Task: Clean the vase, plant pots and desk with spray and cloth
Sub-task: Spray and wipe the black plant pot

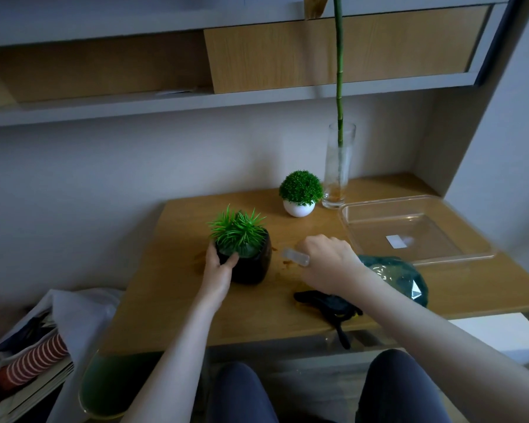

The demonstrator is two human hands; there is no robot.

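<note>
On the wooden worktop (196, 306), the left hand (219, 270) wraps its fingers (231, 260) round the rim of the black plant pot (251, 264), at nine o'clock of the right hand (327, 261). The right hand's fingers curl round a small clear spray bottle (295, 256), nozzle toward the pot. A white pot (298, 207) and a glass vase (338, 169) stand at twelve o'clock; a green cloth (400, 276) lies at three o'clock.
</note>
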